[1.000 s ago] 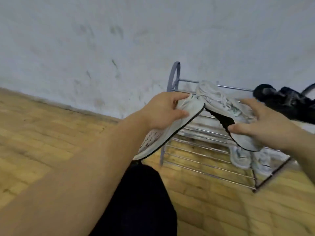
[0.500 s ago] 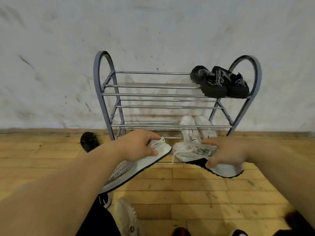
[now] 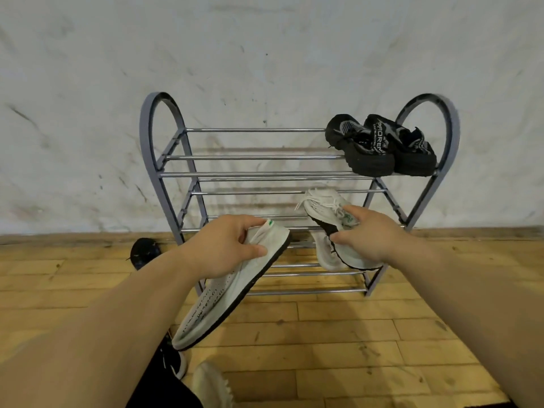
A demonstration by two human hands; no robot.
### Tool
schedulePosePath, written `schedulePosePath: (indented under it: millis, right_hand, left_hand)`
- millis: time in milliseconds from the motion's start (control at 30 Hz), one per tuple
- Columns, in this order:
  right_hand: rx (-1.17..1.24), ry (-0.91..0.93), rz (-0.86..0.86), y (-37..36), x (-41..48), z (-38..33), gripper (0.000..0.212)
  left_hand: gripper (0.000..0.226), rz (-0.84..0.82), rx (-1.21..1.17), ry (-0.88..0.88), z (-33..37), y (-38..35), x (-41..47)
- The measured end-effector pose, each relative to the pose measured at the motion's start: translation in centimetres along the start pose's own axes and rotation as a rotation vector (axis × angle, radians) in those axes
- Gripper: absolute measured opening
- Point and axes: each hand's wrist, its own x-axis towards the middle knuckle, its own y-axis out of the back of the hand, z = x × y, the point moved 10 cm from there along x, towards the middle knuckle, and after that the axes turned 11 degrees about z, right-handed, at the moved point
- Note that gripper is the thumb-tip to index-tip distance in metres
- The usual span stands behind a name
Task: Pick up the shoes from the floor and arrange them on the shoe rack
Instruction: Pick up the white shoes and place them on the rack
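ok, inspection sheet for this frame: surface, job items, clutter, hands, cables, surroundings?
Surface: scuffed wooden floor.
Job's things: shoe rack against the wall; black pair on top shelf, right end; shelved white shoe low, partly hidden; black shoe on floor left of rack; cream shoe at bottom edge.
Clutter: nothing seen.
Hands: left hand grips held white shoe at its heel; right hand holds second white shoe before the rack.
Cables: nothing seen.
Surroundings: stained white wall.

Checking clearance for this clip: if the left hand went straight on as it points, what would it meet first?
Likely the middle-shelf front rails of the shoe rack. The left hand grips a white sneaker by its heel; depth is hard to judge.
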Motion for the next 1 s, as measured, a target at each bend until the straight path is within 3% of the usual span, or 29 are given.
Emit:
schedulePosePath:
  millis: [333, 533, 667, 833, 1000]
  right_hand:
    - [0.062, -0.158, 0.150, -3.4, 6.9, -0.3, 0.089]
    - [-0.037, -0.159, 0.014, -4.8, 7.0, -0.5, 0.099]
    - [-0.238, 0.017, 0.065, -2.3, 3.7, -2.1, 0.079]
    - [0.321, 0.147, -0.341, -1.3, -3.0, -5.5, 0.081]
    - [0.506, 0.138, -0.482, -1.0, -6.8, -5.9, 0.069]
  left_hand:
    - [0.063, 0.037, -0.056, 0.029, -1.7, -1.8, 2.6]
    - [0.065, -0.028, -0.068, 0.020, -2.0, -2.7, 2.6]
    - [0.065, -0.066, -0.106, 0.016, -1.7, -3.0, 2.6]
    - [0.060, -0.105, -0.152, -0.051, 0.8, -3.1, 1.8]
    - [0.060, -0.149, -0.214, -0.161, 4.2, -3.5, -0.1]
